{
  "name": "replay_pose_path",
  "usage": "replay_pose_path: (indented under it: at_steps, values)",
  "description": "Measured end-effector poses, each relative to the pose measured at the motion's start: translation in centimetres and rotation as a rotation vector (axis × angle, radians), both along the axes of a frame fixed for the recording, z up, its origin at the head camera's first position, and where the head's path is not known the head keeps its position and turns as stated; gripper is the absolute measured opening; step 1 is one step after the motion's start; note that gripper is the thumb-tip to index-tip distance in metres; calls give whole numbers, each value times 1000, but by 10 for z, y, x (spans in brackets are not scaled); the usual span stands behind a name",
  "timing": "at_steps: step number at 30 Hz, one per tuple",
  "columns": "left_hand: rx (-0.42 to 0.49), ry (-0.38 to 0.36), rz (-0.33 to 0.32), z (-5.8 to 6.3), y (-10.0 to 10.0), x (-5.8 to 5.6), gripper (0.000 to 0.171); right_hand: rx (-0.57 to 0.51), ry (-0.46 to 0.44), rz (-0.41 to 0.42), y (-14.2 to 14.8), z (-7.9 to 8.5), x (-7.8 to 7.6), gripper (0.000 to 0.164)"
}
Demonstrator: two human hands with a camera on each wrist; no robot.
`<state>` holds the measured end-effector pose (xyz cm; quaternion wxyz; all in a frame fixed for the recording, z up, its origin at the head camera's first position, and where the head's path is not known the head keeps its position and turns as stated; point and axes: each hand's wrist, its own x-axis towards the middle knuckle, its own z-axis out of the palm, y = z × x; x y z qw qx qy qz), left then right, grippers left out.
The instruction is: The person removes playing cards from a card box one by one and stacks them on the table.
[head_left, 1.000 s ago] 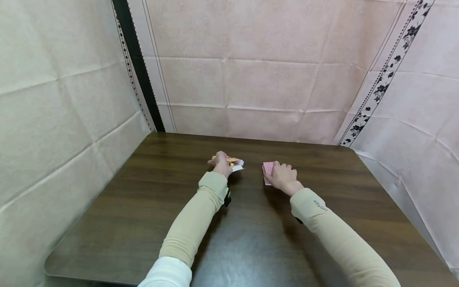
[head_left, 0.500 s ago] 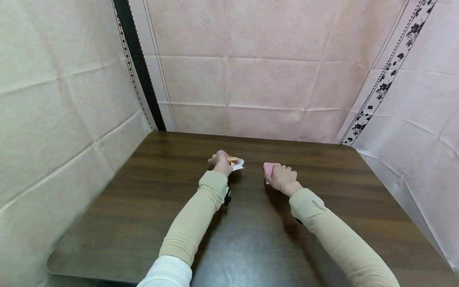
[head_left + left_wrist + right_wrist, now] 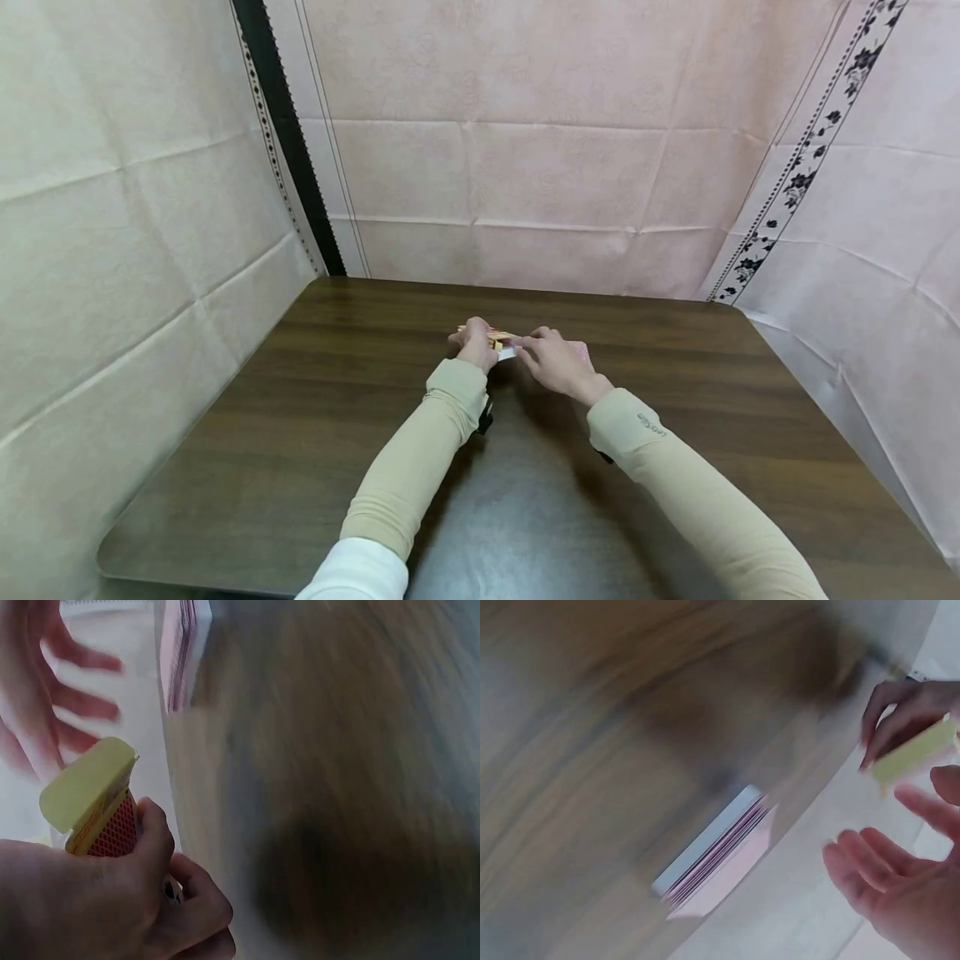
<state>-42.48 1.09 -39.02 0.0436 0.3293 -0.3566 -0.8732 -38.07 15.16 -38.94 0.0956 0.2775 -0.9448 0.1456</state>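
Note:
My left hand [image 3: 474, 343] grips a small card box [image 3: 114, 829] with a red lattice pattern and yellow edges. Its pale yellow end flap [image 3: 90, 784] stands out from the box in the left wrist view. My right hand [image 3: 558, 362] is beside the box, fingers apart and loosely bent, with a fingertip right at the flap. A stack of pink-backed playing cards [image 3: 721, 862] lies on the table below my right hand, which partly covers it in the head view.
The brown wood-grain table [image 3: 300, 417] has rounded corners. Pale cloth walls [image 3: 555, 183] stand behind it and along both sides, with a black strip [image 3: 300, 150] at the back left corner.
My right hand has left the card stack and moved left to the box. My left hand, still holding the box, has shifted slightly right.

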Motion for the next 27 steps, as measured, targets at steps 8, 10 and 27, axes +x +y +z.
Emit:
replay_pose_path:
  at_steps: [8,10,27]
  values:
    - [57,122,-87,2,11,4,65,101,-124,32,-12,2,-5,14]
    - [55,110,-97,3,9,3,65,79,-78,48,-11,0,-5,14]
    - [81,3,49,5,-3,-5,70,-199,41,2,-5,-4,7,30]
